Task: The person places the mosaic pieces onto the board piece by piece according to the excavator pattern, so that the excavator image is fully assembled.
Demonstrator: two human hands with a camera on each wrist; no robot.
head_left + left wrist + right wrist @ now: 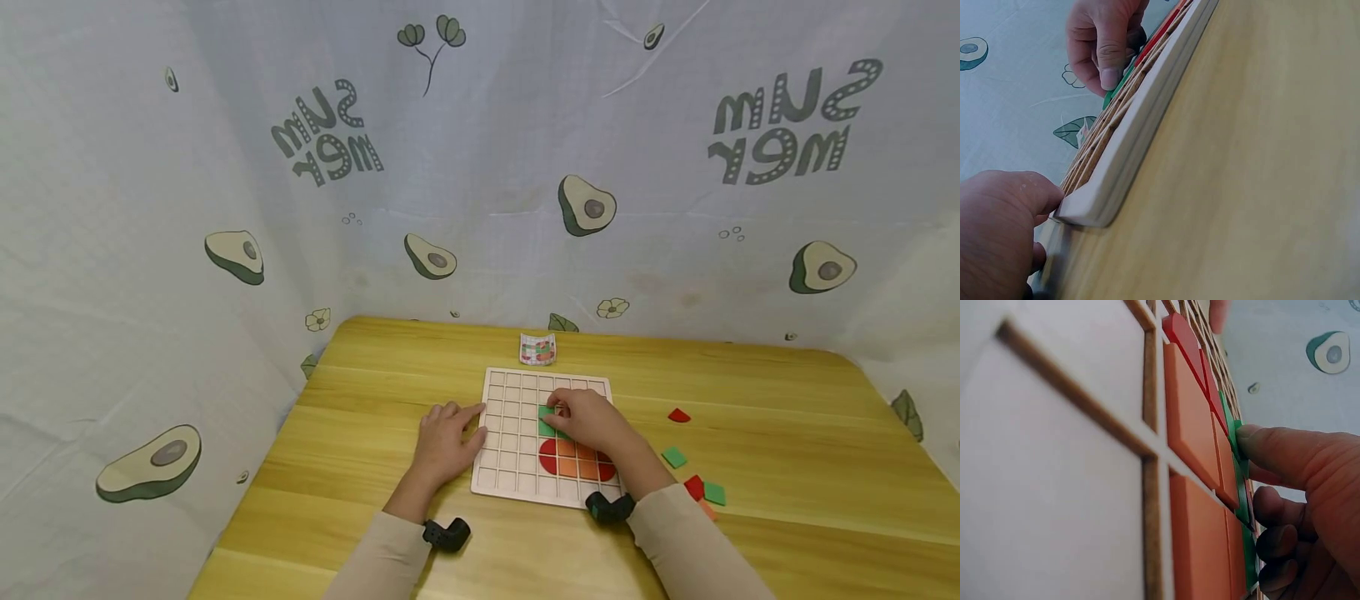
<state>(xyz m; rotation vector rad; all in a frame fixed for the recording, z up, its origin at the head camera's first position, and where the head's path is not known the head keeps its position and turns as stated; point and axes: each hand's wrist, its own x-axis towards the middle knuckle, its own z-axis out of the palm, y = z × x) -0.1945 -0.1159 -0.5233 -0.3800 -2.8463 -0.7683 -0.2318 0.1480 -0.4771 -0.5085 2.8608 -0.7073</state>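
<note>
From my remote seat, starting at the left: my left hand (pixel 444 442) lies flat and relaxed on the table (pixel 360 467), fingers straight, their tips pressed against the left edge of the grid board (pixel 510 433), steadying it and gripping nothing. Just right of that hand, the board holds red and orange tiles (pixel 573 460) in its lower cells. Above them, under my right hand (pixel 592 421), sits the green tile (pixel 546 413). The fingertip (pixel 1254 439) presses on that tile's edge, with the other fingers curled beneath. I judge the tile light, thin, stiff and smooth, likely to slide, so it is best pinched by its edges. Right of that hand, loose tiles (pixel 674 457) lie scattered. Beyond the board's far edge sits a small pattern card (pixel 537 349).
</note>
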